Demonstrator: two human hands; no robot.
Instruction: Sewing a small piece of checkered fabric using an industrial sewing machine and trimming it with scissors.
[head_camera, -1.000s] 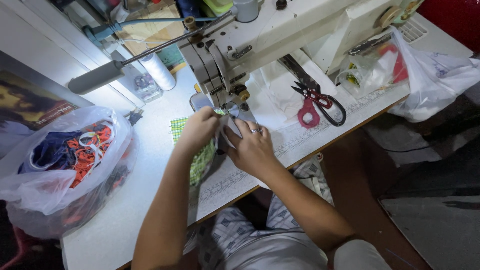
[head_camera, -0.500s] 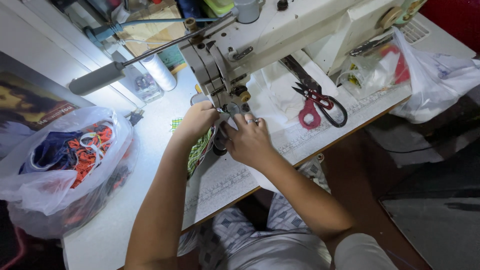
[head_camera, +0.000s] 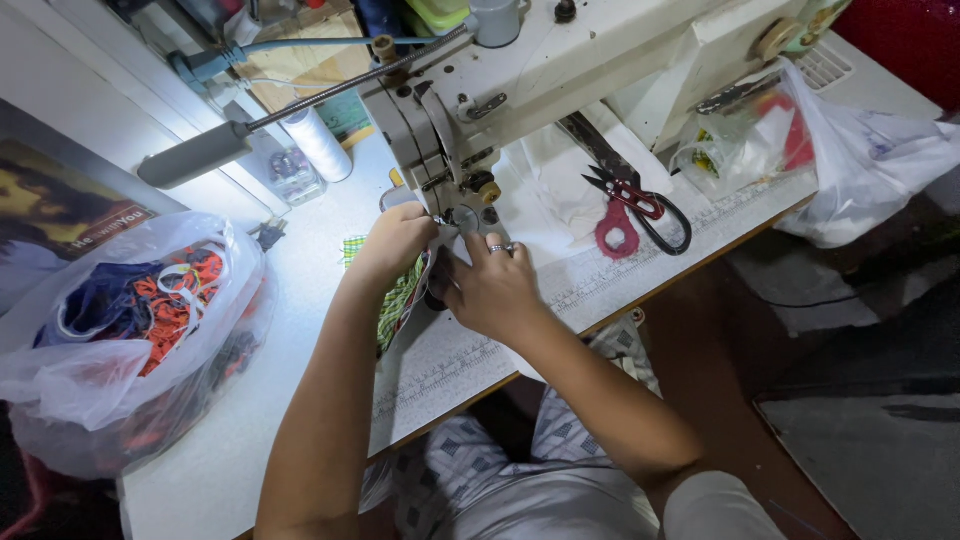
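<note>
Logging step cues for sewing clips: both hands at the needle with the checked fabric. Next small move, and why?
Probably ease the green checked fabric forward under the presser foot. The left hand and right hand pinch it right at the sewing machine head, and most of the cloth sits on the near side.

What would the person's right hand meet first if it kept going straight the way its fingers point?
Probably the needle area at the head of the white sewing machine: the right hand points up the table at it, fingers already close, though depth is unclear.
</note>
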